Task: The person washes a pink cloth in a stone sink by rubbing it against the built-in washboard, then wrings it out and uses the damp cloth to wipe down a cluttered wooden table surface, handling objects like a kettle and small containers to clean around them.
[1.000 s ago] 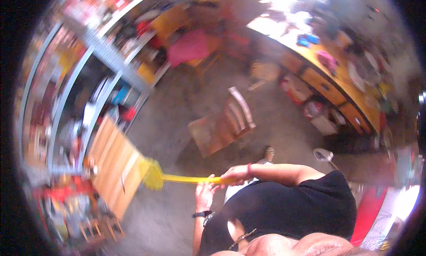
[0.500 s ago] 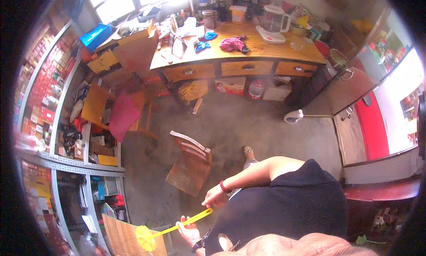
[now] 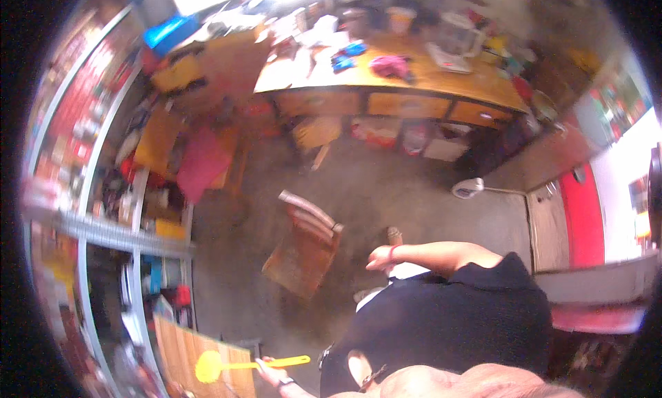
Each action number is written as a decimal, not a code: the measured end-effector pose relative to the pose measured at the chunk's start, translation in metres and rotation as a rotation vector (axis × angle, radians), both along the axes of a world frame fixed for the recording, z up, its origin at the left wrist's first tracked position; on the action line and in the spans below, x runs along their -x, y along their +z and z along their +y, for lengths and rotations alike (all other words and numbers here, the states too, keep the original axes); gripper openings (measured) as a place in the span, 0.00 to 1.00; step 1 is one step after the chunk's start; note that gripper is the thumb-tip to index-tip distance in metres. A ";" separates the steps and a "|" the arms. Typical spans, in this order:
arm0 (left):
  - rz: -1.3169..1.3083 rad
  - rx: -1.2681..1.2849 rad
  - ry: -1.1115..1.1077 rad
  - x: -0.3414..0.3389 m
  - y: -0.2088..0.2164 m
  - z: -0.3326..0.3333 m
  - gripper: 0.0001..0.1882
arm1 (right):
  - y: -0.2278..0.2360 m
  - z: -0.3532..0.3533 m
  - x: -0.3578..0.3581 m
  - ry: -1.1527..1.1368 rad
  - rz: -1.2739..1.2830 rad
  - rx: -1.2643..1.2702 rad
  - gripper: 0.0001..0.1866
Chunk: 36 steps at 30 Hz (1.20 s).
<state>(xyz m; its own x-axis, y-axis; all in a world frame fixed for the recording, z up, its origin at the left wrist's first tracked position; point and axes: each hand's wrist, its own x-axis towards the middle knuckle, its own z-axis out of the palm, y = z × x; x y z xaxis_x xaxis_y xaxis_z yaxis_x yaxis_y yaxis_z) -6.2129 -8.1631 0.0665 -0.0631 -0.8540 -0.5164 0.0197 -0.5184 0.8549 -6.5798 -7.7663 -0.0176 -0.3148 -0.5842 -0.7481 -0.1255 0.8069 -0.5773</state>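
A yellow fly swatter (image 3: 208, 365) with a round head and long handle is in my left hand (image 3: 270, 372), at the lower left. My fingers close around its handle, and the head lies over a light wooden board (image 3: 183, 346). A dark band circles my left wrist. My right hand (image 3: 379, 258), with a red beaded bracelet at its wrist, is in the air in front of my dark top. Nothing shows in it, and blur smears its fingers. The nearest thing to it is a wooden chair (image 3: 303, 257) on the floor to its left.
A wooden desk (image 3: 476, 88) with drawers stands at the back, cluttered with cloths and jars. Shelving (image 3: 158, 245) full of boxes lines the left side. A pink cloth (image 3: 203, 164) hangs near it. A white bottle (image 3: 467, 188) lies on the concrete floor (image 3: 407, 184).
My left hand has moved down and left with the fly swatter, whose handle is now nearly level. My right hand has moved up and right, away from the handle's end. The whole view has shifted and blurred.
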 end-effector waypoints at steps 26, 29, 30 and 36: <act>-0.781 0.052 0.412 -0.227 -0.064 -0.060 0.57 | 0.018 0.093 0.045 -0.191 0.015 -0.327 0.11; -0.655 -0.120 0.418 -0.193 -0.100 -0.013 0.50 | 0.022 0.102 0.036 -0.160 -0.012 -0.433 0.11; -0.498 -0.163 0.508 -0.180 -0.105 0.011 0.48 | 0.020 0.106 0.035 -0.162 -0.028 -0.434 0.13; -0.234 -0.464 -0.158 -0.058 -0.103 0.159 0.14 | 0.013 0.127 0.036 -0.185 0.013 -0.248 0.11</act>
<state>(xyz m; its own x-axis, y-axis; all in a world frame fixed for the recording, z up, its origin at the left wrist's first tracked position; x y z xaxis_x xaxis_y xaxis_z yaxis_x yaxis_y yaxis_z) -6.1546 -8.0046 -0.0361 -0.0101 -0.5223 -0.8527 -0.2524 -0.8238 0.5076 -6.6159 -7.6391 -0.0041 -0.4089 -0.3162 -0.8560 0.0307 0.9328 -0.3592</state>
